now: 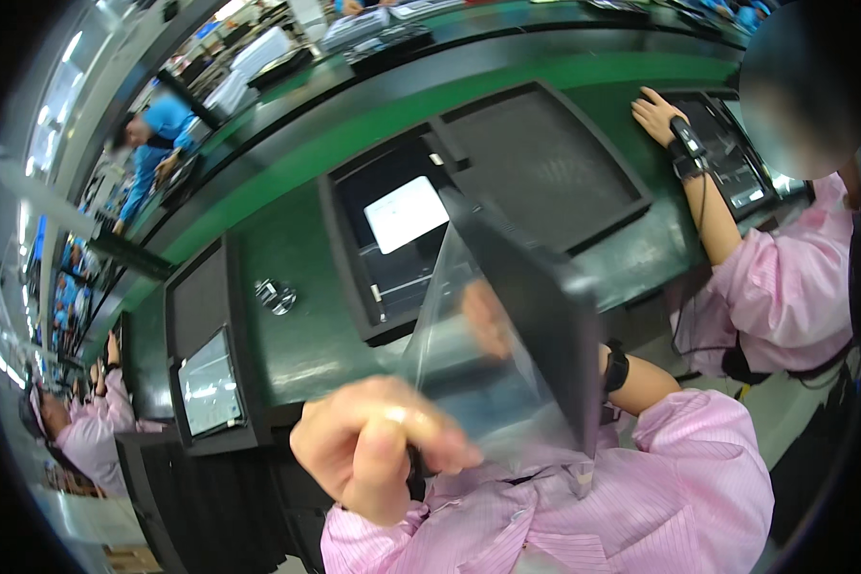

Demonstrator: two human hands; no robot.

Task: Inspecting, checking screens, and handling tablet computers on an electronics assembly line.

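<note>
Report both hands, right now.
Left hand: closed, pinching the clear film.
Right hand: partly hidden behind the dark panel; its grip cannot be told.

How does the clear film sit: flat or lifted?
Lifted, at least partly: the clear film slants from the dark panel toward the left hand.

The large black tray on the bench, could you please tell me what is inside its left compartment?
A glossy dark panel with a white rectangle on it. The raised black slab hides part of the tray, so anything behind it cannot be seen.
</note>
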